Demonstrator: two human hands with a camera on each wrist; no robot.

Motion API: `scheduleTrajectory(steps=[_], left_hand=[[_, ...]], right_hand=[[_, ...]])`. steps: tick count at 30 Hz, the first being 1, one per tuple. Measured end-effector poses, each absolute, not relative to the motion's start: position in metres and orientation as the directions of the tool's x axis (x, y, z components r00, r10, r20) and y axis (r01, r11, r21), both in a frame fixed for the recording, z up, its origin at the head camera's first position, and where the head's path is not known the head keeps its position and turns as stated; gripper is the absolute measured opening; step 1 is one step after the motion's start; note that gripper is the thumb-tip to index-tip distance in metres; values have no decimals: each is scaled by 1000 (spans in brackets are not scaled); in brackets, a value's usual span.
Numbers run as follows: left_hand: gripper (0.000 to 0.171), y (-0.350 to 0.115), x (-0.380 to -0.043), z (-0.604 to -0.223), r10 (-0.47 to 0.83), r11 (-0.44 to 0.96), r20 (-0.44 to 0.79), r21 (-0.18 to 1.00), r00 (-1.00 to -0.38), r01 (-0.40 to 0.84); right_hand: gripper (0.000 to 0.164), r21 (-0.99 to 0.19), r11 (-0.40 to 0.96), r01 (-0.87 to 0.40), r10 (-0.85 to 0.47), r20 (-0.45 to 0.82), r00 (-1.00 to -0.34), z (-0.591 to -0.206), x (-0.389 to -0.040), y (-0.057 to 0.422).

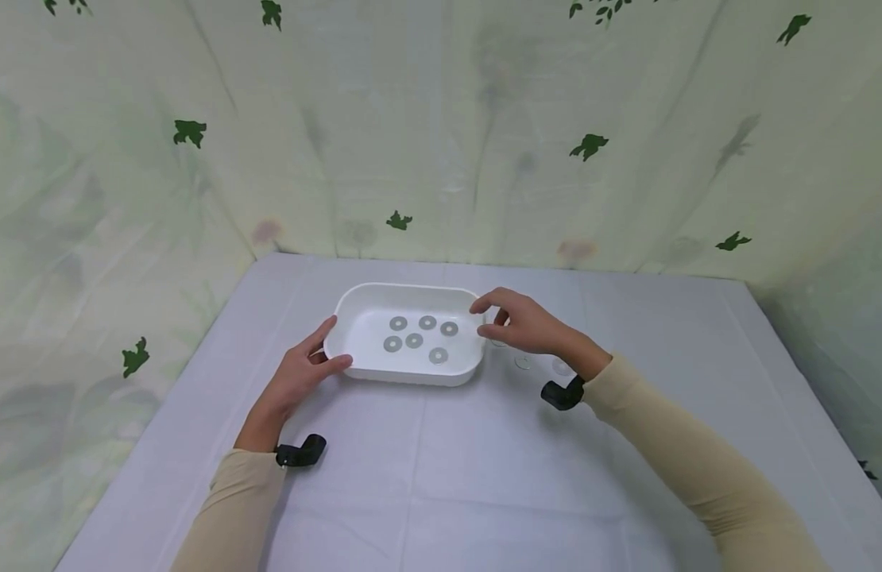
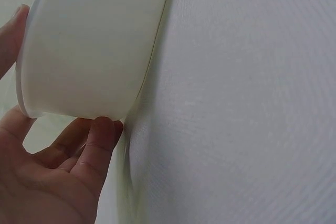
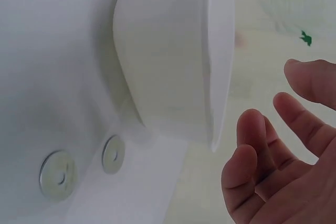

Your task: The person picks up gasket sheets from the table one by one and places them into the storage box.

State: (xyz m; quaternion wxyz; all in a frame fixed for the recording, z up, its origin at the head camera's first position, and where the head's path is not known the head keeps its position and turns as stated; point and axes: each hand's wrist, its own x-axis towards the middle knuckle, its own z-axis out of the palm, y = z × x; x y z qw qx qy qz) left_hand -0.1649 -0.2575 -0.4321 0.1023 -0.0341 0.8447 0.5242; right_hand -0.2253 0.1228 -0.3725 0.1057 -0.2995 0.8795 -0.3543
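Note:
A white oval-cornered tub [image 1: 405, 375] is on the table, with several flat metal washers [image 1: 408, 342] spread over its floor. My left hand [image 1: 303, 372] grips its left end, thumb over the near rim. In the left wrist view, the left fingers [image 2: 94, 148] bend against the lower part of the tub's end wall. My right hand [image 1: 524, 322] hovers at the tub's right end, fingers loosely bent. The right wrist view shows that right hand [image 3: 289, 156] apart from the rim, with nothing between thumb and fingers. Two washers lying on the cloth [image 3: 48, 176] show there too.
A pale cloth covers the table [image 1: 427, 477]. More washers [image 1: 555, 367] lie to the right of the tub, partly hidden by the right hand and wrist. Behind the table hangs a light curtain [image 1: 441, 143] with green leaf shapes. Each wrist carries a black camera [image 1: 301, 451].

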Motion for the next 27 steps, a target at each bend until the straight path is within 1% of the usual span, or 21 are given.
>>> scheduleTrajectory(steps=[7, 13, 22, 27], left_hand=[[91, -257, -165, -433, 49, 444, -202, 882, -978, -160], [92, -256, -166, -434, 49, 448, -208, 879, -977, -164], [90, -257, -165, -432, 52, 450, -193, 880, -980, -150], [91, -257, -165, -433, 56, 436, -190, 888, -980, -147]], right_hand=[[37, -662, 610, -436, -561, 28, -827, -376, -224, 146], [33, -662, 641, -389, -519, 1, -855, -384, -216, 175], [34, -639, 678, -362, -492, -29, -870, -401, -205, 215], [34, -600, 724, -341, -464, -57, -884, -412, -204, 228]])
